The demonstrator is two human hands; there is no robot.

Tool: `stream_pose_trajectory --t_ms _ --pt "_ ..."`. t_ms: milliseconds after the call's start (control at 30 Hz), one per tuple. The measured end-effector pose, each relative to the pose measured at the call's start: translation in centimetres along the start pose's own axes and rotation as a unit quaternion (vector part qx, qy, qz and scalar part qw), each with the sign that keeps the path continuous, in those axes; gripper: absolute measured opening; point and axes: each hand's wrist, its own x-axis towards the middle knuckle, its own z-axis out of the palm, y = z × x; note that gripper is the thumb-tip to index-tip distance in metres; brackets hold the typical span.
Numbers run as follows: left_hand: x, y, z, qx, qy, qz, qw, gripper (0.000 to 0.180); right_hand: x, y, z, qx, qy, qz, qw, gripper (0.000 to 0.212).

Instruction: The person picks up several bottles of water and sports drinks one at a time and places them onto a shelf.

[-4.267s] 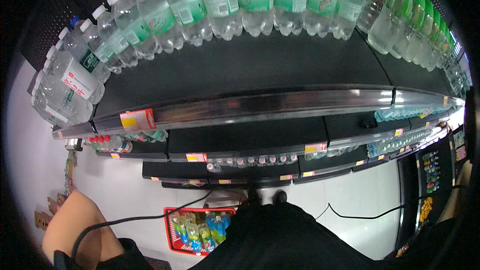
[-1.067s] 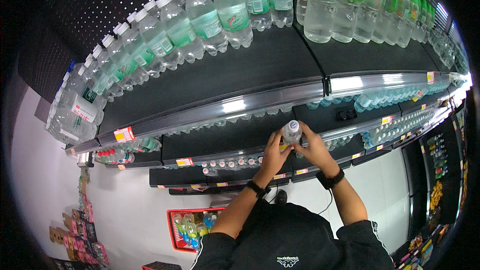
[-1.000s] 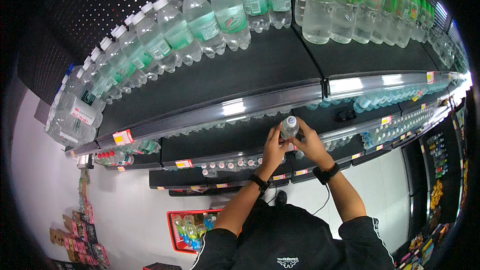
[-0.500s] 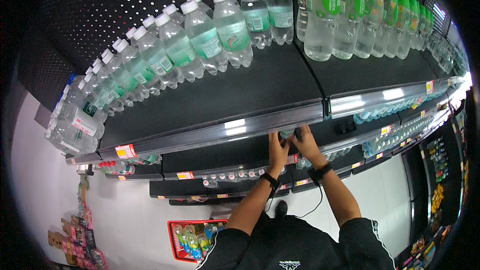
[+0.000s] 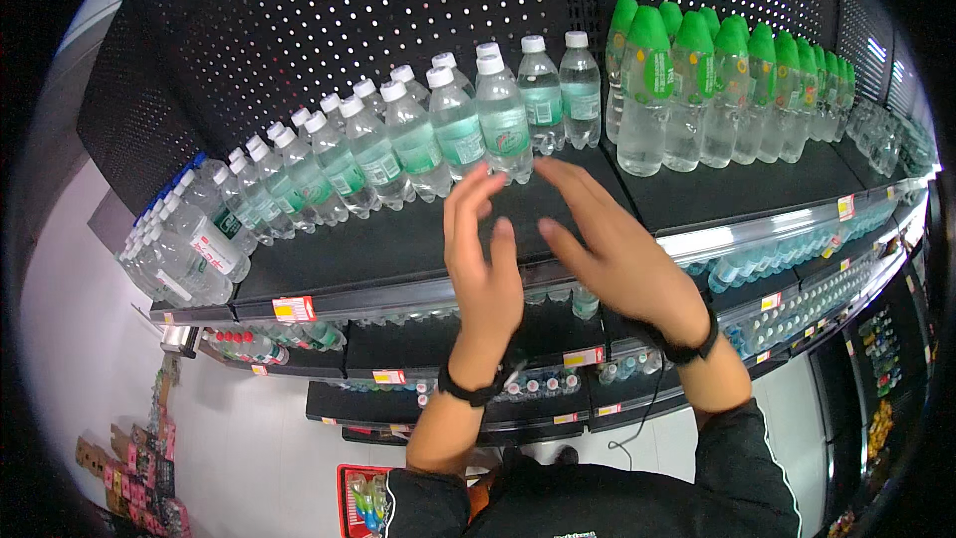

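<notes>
My left hand [image 5: 483, 264] and my right hand [image 5: 627, 254] are raised over the upper shelf, fingers apart and nothing between them. Just beyond the fingertips stands a clear water bottle [image 5: 506, 125] with a white cap and pale green label, at the front of its row. The fingers seem close to its base; whether they touch it I cannot tell. A similar bottle [image 5: 461, 130] stands to its left, and another bottle [image 5: 543, 95] to its right, set farther back. Below my right hand, a bottle [image 5: 586, 301] shows on the lower shelf.
Larger bottles with green tops [image 5: 645, 90] fill the right section of the black shelf [image 5: 697, 194]. Big clear bottles [image 5: 204, 239] stand at the left end. A transparent price rail [image 5: 398, 299] edges the shelf. A red basket [image 5: 349, 473] with bottles sits on the floor.
Both hands have left the lower shelf, where they were around a bottle, and come up to the upper shelf with fingers spread. The view has shifted, so the shelves appear lower.
</notes>
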Motion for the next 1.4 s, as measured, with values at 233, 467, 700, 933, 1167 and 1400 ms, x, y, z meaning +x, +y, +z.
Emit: stream_pose_trajectory --t_ms 233,467,700,933,1167,1400 --pt "3.5 -3.7 1.2 0.057 0.03 -0.085 0.994 0.051 7.5 4.0 2.9 0.024 -0.07 0.121 0.99 0.063" --pt "3.8 -4.7 2.7 0.016 0.0 -0.142 0.99 0.052 9.7 7.5 3.2 0.183 -0.093 0.205 0.957 0.071" --pt "4.1 -5.3 3.4 0.096 0.022 -0.105 0.99 0.063 7.8 6.6 3.6 0.277 -0.052 0.17 0.944 0.072" --pt "1.0 1.6 1.5 0.173 0.11 0.066 0.977 0.064 -0.5 -2.2 1.6 0.265 0.036 0.052 0.962 0.078" --pt "-11.5 5.1 -2.5 0.185 0.035 0.122 0.975 0.085 -12.2 -5.9 1.8 0.154 0.033 0.008 0.987 0.08" --pt "-23.8 -1.8 -0.5 0.092 -0.033 -0.129 0.987 0.071 -21.7 -3.2 9.0 0.233 -0.004 0.225 0.946 0.08"
